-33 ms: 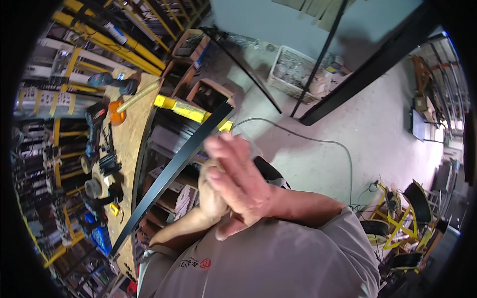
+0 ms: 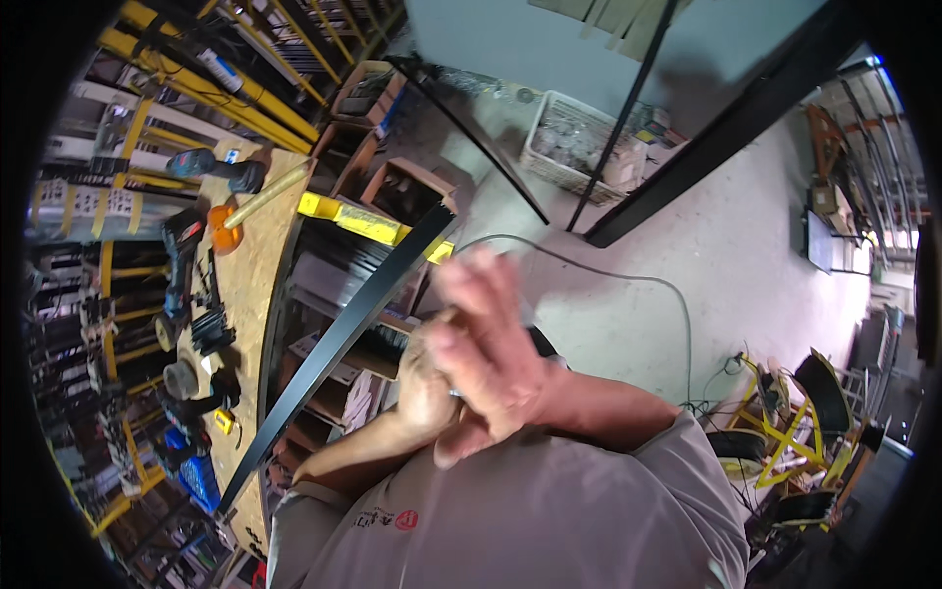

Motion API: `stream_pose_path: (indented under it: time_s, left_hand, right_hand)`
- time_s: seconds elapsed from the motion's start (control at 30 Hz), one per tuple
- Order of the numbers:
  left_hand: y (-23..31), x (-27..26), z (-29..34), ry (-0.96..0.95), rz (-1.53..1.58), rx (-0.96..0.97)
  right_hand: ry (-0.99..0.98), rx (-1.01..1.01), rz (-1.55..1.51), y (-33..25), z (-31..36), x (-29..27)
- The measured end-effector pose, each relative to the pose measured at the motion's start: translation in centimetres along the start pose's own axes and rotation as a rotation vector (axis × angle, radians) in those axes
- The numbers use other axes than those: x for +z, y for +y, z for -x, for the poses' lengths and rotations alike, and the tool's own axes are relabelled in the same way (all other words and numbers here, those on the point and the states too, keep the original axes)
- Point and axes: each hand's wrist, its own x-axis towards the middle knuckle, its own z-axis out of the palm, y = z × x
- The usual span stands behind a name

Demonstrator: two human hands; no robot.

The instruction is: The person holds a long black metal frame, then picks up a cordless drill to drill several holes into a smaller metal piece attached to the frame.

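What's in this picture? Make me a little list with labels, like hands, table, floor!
Hands: the right hand lies over the left hand, pressed together close to the camera; nothing clearly held.
Beside them: a long black metal bar slants past the left hand.
Workbench: a wooden workbench carries a cordless drill and other tools.
Floor: a grey cable and a white crate.

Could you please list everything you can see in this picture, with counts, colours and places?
Long metal bar: one, black, slanting from the workbench edge toward the hands.
Workbench: one, pale chipboard top, left.
Power drill: one, dark blue and black, far end of the bench.
Wire basket: one, white, on the floor, top centre.
Cable: one, grey, curving across the concrete floor.
Yellow racking: top left.
Shirt: grey, bottom.
Left hand: beneath the right, touching it.
Right hand: laid over the left; anything held is hidden.
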Motion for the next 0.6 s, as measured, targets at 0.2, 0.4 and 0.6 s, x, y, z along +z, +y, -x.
stream_pose_path:
  time_s: [0.2, 0.4, 0.6]
  left_hand:
    - [3.2, 2.5, -7.3, 0.067, 0.348, -0.227]
    - [-2.1, -2.1, -10.9, 0.089, 0.271, 0.153]
    - [-1.3, -8.6, -8.0, 0.355, -0.914, -0.006]
  right_hand:
    - [-0.170, 0.277, 0.000, 0.8, 2.7, -1.4]
    - [-0.306, -0.008, -0.081, 8.5, -0.2, -4.4]
    - [-0.307, 0.332, 0.824, 35.1, 0.4, -13.9]
